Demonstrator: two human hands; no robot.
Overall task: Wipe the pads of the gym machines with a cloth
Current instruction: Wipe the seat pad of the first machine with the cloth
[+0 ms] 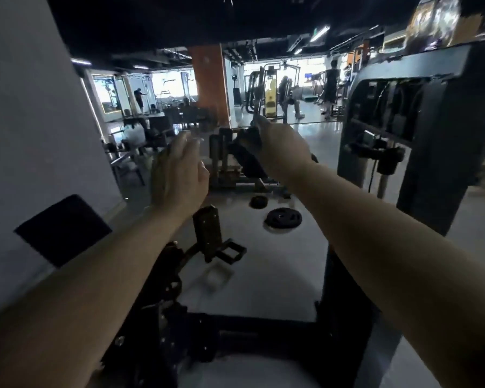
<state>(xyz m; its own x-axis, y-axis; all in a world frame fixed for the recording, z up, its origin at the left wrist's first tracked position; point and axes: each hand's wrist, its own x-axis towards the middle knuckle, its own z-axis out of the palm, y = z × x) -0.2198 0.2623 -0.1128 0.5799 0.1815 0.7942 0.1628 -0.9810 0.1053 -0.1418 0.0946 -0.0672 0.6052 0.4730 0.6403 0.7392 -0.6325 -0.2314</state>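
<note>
Both my arms reach forward over a dark machine frame (pixel 163 303). My right hand (pixel 280 148) is held out at mid-height and grips what looks like a dark, crumpled cloth (pixel 247 141), which hangs off its left side. My left hand (pixel 179 170) is raised beside it with fingers straight and slightly spread, holding nothing and blurred by motion. A black rectangular pad (pixel 63 229) sits low on the left against a pale panel, well below and left of my left hand. A dark slanted bench pad (pixel 249 166) stands further off, behind the cloth.
A tall weight-stack machine (pixel 403 127) stands close on the right. Two weight plates (pixel 283 218) lie on the pale floor ahead, beside a black footplate (pixel 207 233). An orange pillar (pixel 209 85), more machines and several people are in the bright background.
</note>
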